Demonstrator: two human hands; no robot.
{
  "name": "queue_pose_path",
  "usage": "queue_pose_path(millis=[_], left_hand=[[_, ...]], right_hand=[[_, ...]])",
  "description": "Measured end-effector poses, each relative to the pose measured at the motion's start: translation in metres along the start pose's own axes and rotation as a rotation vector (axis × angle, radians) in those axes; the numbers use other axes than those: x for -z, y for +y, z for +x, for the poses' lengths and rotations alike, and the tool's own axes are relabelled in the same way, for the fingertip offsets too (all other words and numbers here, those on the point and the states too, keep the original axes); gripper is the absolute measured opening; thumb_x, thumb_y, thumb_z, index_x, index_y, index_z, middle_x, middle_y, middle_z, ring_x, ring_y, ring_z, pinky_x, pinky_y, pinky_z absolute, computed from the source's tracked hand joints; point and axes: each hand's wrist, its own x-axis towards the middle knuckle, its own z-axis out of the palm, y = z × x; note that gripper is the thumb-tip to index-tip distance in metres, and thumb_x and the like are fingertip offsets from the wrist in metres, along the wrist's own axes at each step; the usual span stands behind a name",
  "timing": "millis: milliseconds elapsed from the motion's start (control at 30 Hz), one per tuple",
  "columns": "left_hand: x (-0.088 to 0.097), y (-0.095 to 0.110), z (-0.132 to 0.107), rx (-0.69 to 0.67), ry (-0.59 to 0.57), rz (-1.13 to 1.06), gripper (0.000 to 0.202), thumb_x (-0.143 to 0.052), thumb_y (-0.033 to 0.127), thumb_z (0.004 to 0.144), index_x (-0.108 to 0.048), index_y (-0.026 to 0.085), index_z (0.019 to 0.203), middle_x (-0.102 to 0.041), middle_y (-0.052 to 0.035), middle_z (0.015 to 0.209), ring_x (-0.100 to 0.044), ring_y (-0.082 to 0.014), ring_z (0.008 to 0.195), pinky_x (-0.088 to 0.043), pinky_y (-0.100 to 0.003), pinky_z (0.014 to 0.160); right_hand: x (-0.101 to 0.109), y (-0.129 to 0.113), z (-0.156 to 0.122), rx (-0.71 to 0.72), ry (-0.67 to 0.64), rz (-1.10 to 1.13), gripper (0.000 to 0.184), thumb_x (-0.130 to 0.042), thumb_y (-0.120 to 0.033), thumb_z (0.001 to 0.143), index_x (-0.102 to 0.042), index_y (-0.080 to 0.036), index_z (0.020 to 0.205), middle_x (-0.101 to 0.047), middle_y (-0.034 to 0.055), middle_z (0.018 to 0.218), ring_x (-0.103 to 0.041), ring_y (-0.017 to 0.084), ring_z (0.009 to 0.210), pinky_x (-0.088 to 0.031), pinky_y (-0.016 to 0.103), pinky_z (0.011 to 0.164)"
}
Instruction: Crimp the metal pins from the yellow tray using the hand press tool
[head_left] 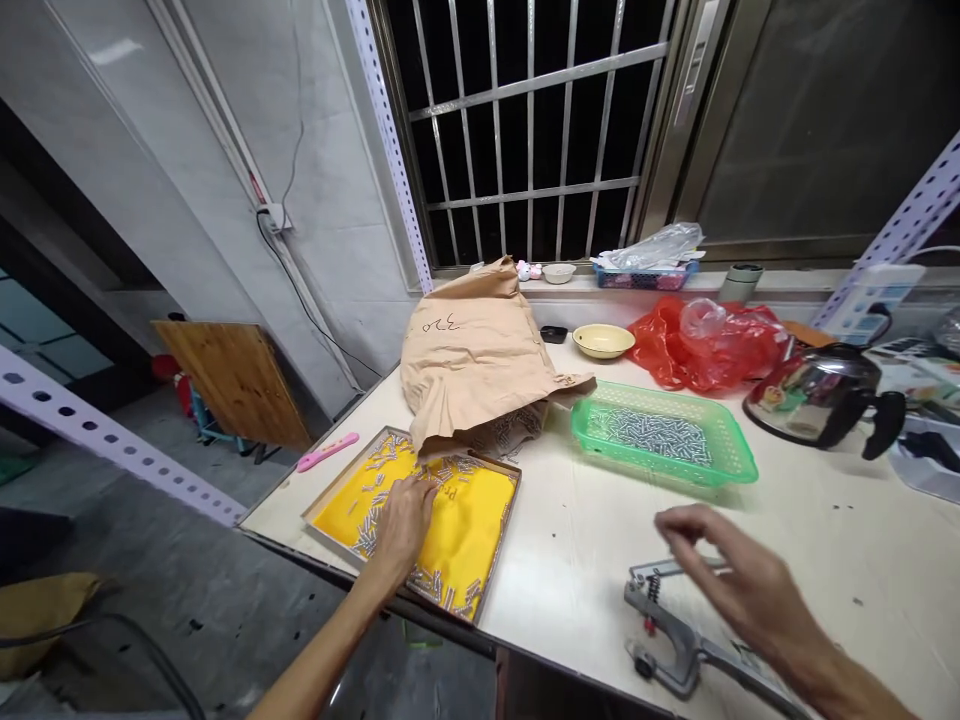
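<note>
My left hand (405,515) rests in a shallow cardboard tray (345,548) lined with yellow, its fingers curled down among small silvery metal pins (370,525). Whatever lies at those fingertips is hidden. Over on the right, my right hand (750,585) hovers above a grey metal plier-like hand press (686,650) with a spring near its jaw. Thumb and forefinger there come together in a pinch; anything between them is too small to make out. Behind the tray, a brown paper sack (480,350) leans over with its open mouth facing the tray.
A green plastic basket (731,465) holds many more small metal pieces. Further back are a yellow dish (604,341), a red plastic bag (667,345) and a steel kettle (814,395). A pink cutter (328,452) lies left of the tray, near the table's edge.
</note>
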Motion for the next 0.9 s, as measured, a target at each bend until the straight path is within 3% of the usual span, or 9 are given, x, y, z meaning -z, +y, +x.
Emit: queue_pose_path(millis=[100,167,300,400,533,700,800,900], left_hand=[[-0.007,0.003,0.013,-0.111,-0.04,-0.026,0.027,-0.04,0.025,0.09,-0.066,0.018,0.094,-0.061,-0.0071,0.091,-0.055,-0.0208,0.091,-0.044,-0.031,0.077],[-0.013,0.008,0.023,-0.185,-0.076,-0.022,0.027,-0.039,0.024,0.09,-0.066,0.019,0.092,-0.06,-0.0062,0.09,-0.053,-0.0202,0.091,-0.043,-0.03,0.075],[-0.029,0.011,0.044,-0.262,-0.144,0.023,0.028,-0.038,0.021,0.09,-0.065,0.018,0.089,-0.06,-0.0062,0.089,-0.051,-0.0207,0.091,-0.042,-0.031,0.076],[-0.039,0.004,0.052,-0.313,-0.162,0.005,0.028,-0.036,0.02,0.09,-0.064,0.018,0.086,-0.06,-0.0065,0.088,-0.051,-0.0208,0.091,-0.041,-0.032,0.077],[-0.047,-0.007,0.055,-0.437,-0.16,0.003,0.029,-0.034,0.023,0.09,-0.06,0.019,0.077,-0.059,-0.0068,0.085,-0.051,-0.0223,0.085,-0.041,-0.034,0.075],[-0.047,-0.006,0.063,-0.478,-0.102,-0.064,0.029,-0.033,0.031,0.088,-0.058,0.019,0.081,-0.06,-0.0093,0.085,-0.053,-0.0259,0.086,-0.042,-0.038,0.077],[-0.033,0.015,0.054,-0.383,-0.067,-0.278,0.031,-0.038,0.038,0.085,-0.061,0.019,0.089,-0.063,-0.0096,0.091,-0.057,-0.0254,0.088,-0.045,-0.037,0.078],[-0.012,0.05,0.024,-0.203,-0.216,-0.575,0.033,-0.045,0.044,0.079,-0.064,0.02,0.091,-0.066,-0.0057,0.09,-0.061,-0.02,0.073,-0.048,-0.031,0.069]], right_hand=[[0.023,0.012,0.032,-0.077,0.221,-0.199,0.024,-0.05,-0.043,0.086,-0.06,-0.024,0.098,-0.066,0.0037,0.09,-0.063,0.018,0.074,-0.05,0.031,0.068],[0.032,0.031,0.052,-0.148,0.295,-0.292,0.03,-0.048,-0.048,0.086,-0.062,-0.023,0.095,-0.067,0.0039,0.089,-0.063,0.018,0.072,-0.049,0.032,0.067],[0.03,0.083,0.074,-0.269,0.159,-0.326,0.036,-0.046,-0.052,0.086,-0.063,-0.022,0.098,-0.068,0.0047,0.088,-0.062,0.018,0.064,-0.047,0.03,0.059],[0.02,0.104,0.066,-0.265,0.096,-0.351,0.041,-0.045,-0.051,0.087,-0.06,-0.02,0.108,-0.066,0.0079,0.099,-0.063,0.018,0.069,-0.048,0.03,0.061],[0.014,0.081,0.021,-0.188,0.097,-0.37,0.035,-0.044,-0.046,0.09,-0.059,-0.021,0.11,-0.063,0.0089,0.107,-0.061,0.022,0.093,-0.048,0.036,0.079],[0.016,0.027,-0.048,-0.279,-0.194,-0.331,0.028,-0.041,-0.035,0.093,-0.06,-0.022,0.11,-0.063,0.0089,0.103,-0.056,0.022,0.098,-0.047,0.039,0.085],[0.016,0.009,-0.083,-0.343,-0.282,-0.355,0.029,-0.041,-0.033,0.094,-0.058,-0.024,0.115,-0.062,0.0083,0.105,-0.055,0.021,0.098,-0.048,0.037,0.084],[0.014,0.003,-0.106,-0.34,-0.255,-0.434,0.03,-0.041,-0.029,0.093,-0.057,-0.024,0.118,-0.061,0.008,0.105,-0.055,0.022,0.097,-0.048,0.037,0.081]])
